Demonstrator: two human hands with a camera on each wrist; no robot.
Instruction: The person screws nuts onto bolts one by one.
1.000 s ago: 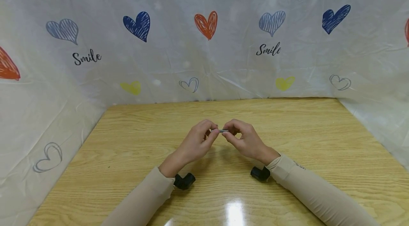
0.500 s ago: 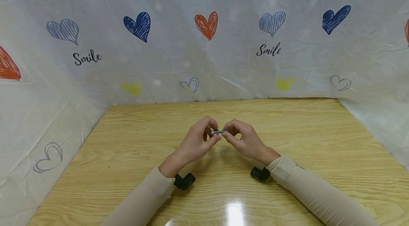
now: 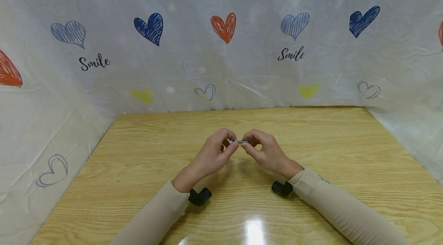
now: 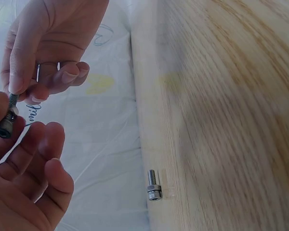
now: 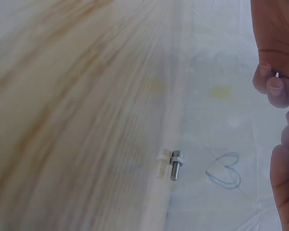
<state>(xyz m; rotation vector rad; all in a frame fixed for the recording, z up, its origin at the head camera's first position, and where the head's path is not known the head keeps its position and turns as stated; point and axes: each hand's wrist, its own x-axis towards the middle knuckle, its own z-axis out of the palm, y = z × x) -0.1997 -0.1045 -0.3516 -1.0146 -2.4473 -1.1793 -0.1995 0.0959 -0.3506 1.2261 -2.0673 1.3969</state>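
Held crosswise between the hands, above the table, is a socket-head bolt (image 3: 243, 141) with a nut (image 4: 11, 115) on its shank near the head. The right hand (image 3: 264, 152) pinches the far end of the shank between thumb and fingertips. At the nut, the left hand (image 3: 215, 152) has its thumb and index finger, with the bolt head (image 4: 4, 131) showing between them in the left wrist view. The left hand's other fingers curl loosely below. A second bolt with a nut (image 4: 154, 187) lies on the table beyond the hands, hidden behind them in the head view.
The wood-grain table (image 3: 155, 141) stretches out on all sides of the hands. A white sheet (image 3: 256, 75) printed with hearts and "Smile" hangs along its back and sides. Black wrist devices (image 3: 200, 197) sit under both sleeves.
The left thumb and index finger spread apart half a second ago, baring the nut and bolt head, and have now come back together at the nut. The right hand stays still.
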